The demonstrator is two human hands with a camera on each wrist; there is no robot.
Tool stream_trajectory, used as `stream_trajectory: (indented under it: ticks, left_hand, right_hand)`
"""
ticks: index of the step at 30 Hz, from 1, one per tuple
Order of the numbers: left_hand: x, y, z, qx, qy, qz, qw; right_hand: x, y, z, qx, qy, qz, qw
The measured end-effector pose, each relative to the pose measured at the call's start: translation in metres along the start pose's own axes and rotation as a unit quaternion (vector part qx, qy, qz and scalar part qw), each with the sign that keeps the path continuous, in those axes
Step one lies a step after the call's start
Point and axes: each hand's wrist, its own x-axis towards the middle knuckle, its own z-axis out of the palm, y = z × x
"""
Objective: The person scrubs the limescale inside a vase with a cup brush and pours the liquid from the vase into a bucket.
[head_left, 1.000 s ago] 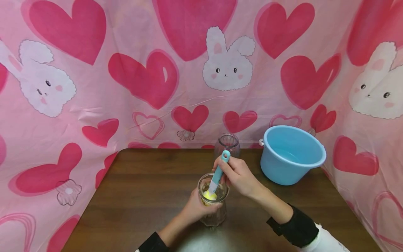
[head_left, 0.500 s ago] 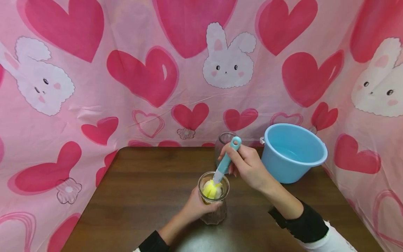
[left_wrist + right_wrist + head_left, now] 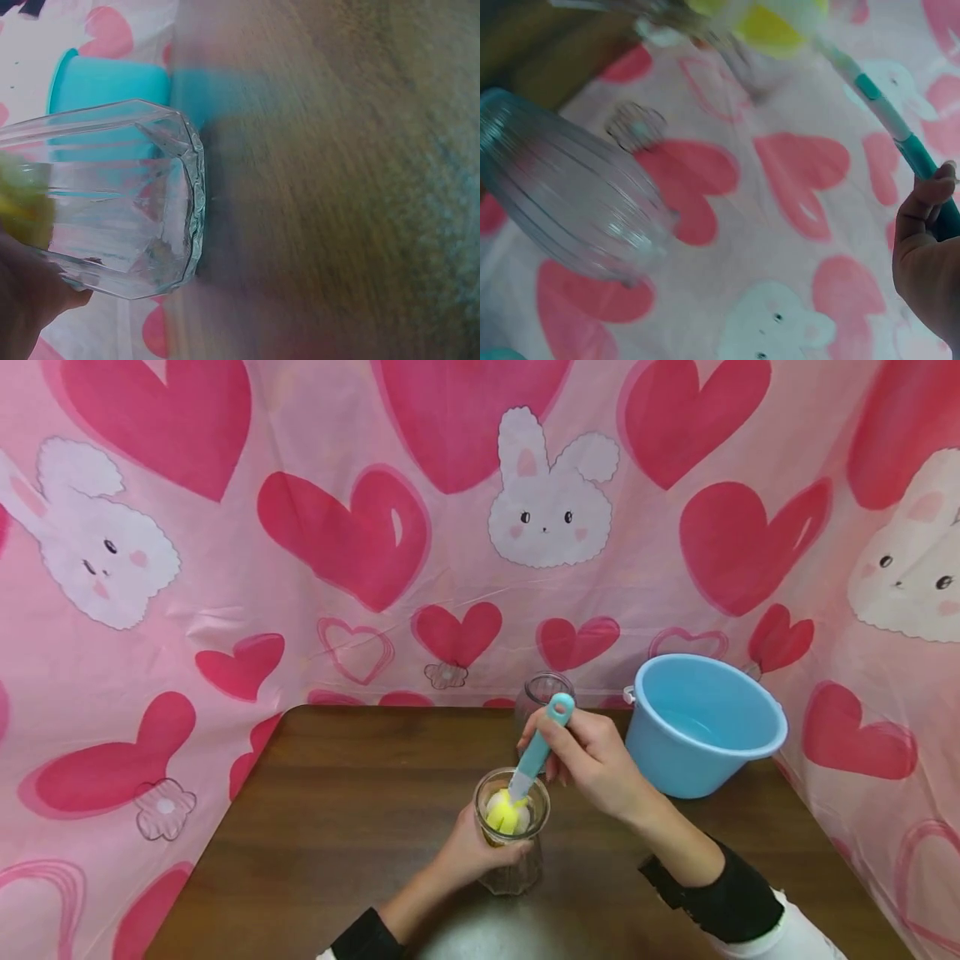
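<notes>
My left hand (image 3: pixel 476 850) grips a clear faceted glass jar (image 3: pixel 513 875) around its upper part, the jar upright over the wooden table. With my right hand (image 3: pixel 596 768) I hold the light-blue handle of a sponge bottle brush (image 3: pixel 534 756), tilted into the jar's mouth. Its yellow-and-white sponge head (image 3: pixel 506 814) sits just inside the rim. In the left wrist view the jar (image 3: pixel 120 217) appears sideways, its lower part see-through and its base at the tabletop. The right wrist view shows my fingers curled round the brush handle (image 3: pixel 919 157), with the sponge blurred at the top.
A second glass jar (image 3: pixel 547 682) stands behind my right hand, partly hidden by it. To its right is a light-blue bucket (image 3: pixel 686 768) near the table's back right corner. A pink curtain (image 3: pixel 450 568) with hearts and rabbits hangs behind the table (image 3: pixel 337 810).
My right hand first drew the brush up, raising the sponge from deeper in the jar to its mouth. Since then it has dipped slightly. The left hand keeps its hold on the jar.
</notes>
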Motion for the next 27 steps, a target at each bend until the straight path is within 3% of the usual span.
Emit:
stream_trajectory:
  ticks: [3, 6, 13, 20, 27]
  left_hand:
    - [0.000, 0.000, -0.001, 0.000, 0.000, 0.002, 1.0000]
    - [0.001, 0.001, -0.002, -0.001, 0.001, 0.002, 1.0000]
    - [0.003, 0.000, -0.002, 0.013, 0.005, 0.001, 0.9999]
    - [0.003, 0.001, -0.004, 0.014, 0.012, 0.018, 0.9997]
    - [0.002, -0.002, -0.002, 0.018, 0.008, 0.020, 0.9996]
  right_hand:
    - [0.005, -0.007, -0.003, 0.013, 0.017, -0.025, 0.999]
    - [0.007, -0.008, -0.001, 0.005, 0.004, -0.035, 0.999]
    - [0.010, -0.009, 0.003, -0.068, -0.047, -0.046, 0.995]
    - [0.021, -0.024, -0.010, -0.117, -0.054, -0.088, 0.988]
    - [0.016, -0.008, 0.001, -0.146, -0.092, -0.073, 0.982]
